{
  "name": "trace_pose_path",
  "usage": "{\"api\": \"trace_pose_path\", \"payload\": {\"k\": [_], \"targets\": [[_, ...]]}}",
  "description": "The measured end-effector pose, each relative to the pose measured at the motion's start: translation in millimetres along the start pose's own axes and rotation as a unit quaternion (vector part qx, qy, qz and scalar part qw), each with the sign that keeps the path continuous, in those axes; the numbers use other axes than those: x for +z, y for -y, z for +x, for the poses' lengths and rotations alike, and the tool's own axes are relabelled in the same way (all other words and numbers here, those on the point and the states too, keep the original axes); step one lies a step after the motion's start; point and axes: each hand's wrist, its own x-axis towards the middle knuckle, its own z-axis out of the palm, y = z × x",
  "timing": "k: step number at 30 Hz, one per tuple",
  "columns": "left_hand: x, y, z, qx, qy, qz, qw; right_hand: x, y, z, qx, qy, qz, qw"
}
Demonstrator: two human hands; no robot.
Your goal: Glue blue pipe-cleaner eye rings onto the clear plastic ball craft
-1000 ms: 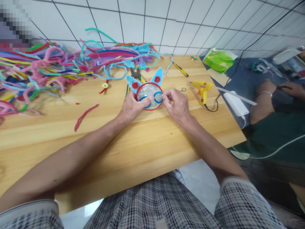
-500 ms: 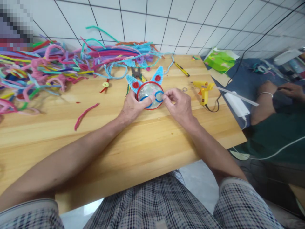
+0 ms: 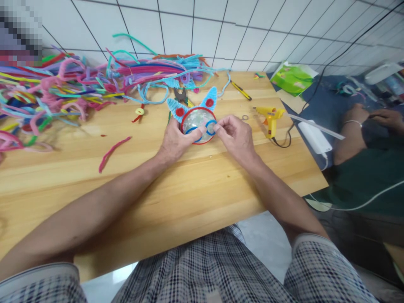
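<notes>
Between my hands is a round clear disc (image 3: 196,117) edged with red pipe cleaner. Two light-blue pipe-cleaner ears (image 3: 210,97) with red round centres rise from its top edge. My left hand (image 3: 176,136) grips the disc's left side, thumb laid across its face over a blue ring at the lower left. A second blue ring (image 3: 211,127) lies on the right part of the disc. My right hand (image 3: 235,132) pinches at that ring's right side with thumb and forefinger; the exact contact is partly hidden by the fingertips.
Many coloured pipe cleaners (image 3: 72,84) are heaped at the back left. Pliers (image 3: 180,95) lie behind the disc, a yellow craft knife (image 3: 241,90) farther right. A yellow glue gun (image 3: 269,120) with its cord stands at right, near a white power strip (image 3: 314,136). Another person's arm (image 3: 350,134) rests beyond.
Both hands keep almost the same place and grip. The right fingertips and the right blue ring show only a very slight shift.
</notes>
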Motion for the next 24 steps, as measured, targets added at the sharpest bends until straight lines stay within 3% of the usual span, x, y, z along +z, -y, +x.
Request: {"api": "trace_pose_path", "payload": {"k": [17, 24], "targets": [[-0.1, 1.0, -0.2, 0.006, -0.001, -0.004, 1.0, 1.5, -6.2, 0.1, -0.003, -0.011, 0.016, 1.0], [0.4, -0.2, -1.7, 0.004, 0.0, -0.003, 1.0, 3.3, -7.6, 2.5, -0.018, -0.005, -0.051, 0.999]]}}
